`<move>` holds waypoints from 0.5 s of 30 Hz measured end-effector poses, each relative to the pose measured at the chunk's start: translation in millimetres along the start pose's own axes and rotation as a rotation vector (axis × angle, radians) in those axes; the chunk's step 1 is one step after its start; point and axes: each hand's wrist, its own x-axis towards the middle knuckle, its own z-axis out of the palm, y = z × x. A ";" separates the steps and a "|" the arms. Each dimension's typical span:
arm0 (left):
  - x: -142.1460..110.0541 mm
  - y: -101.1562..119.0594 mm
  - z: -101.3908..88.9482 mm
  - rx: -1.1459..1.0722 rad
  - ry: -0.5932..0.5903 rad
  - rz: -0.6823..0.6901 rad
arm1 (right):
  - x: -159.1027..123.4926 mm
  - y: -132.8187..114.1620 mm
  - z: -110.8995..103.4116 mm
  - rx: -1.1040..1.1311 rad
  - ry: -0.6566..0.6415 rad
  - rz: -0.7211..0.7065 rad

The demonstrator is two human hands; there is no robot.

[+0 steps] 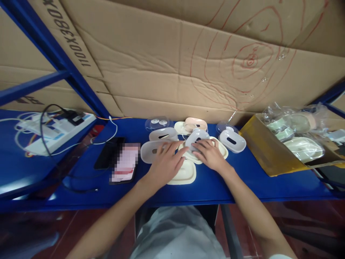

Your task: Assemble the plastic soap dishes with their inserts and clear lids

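Observation:
My left hand (165, 165) lies palm down with its fingers stretched over the right side of a whitish oval tray (148, 152) and the front of a cream oval piece (185, 172). My right hand (211, 155) has its fingers spread on the near right edge of a white slotted oval tray (196, 136), which rests on cream oval pieces (221, 148). Whether the fingertips grip that tray is hard to see. Behind my left hand is another white slotted tray (164, 134). A pink oval piece (196, 123) lies at the back.
To the right, one white slotted tray (233, 140) leans by a clear lid (223, 126). Another clear lid (157, 123) is back left. A cardboard box (265, 151) of bagged parts stands right. Phones (125, 163), cables and a power strip (61, 135) are left.

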 end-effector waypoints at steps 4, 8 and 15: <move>-42.5 23.4 2.0 -0.087 -0.071 0.007 | -3.7 18.2 1.1 -0.064 0.041 0.152; -76.4 39.3 13.9 -0.101 -0.141 -0.017 | -4.2 40.3 2.0 -0.091 0.084 0.276; -93.9 40.3 12.1 -0.237 -0.083 0.009 | -3.6 16.1 -22.1 0.126 0.108 0.127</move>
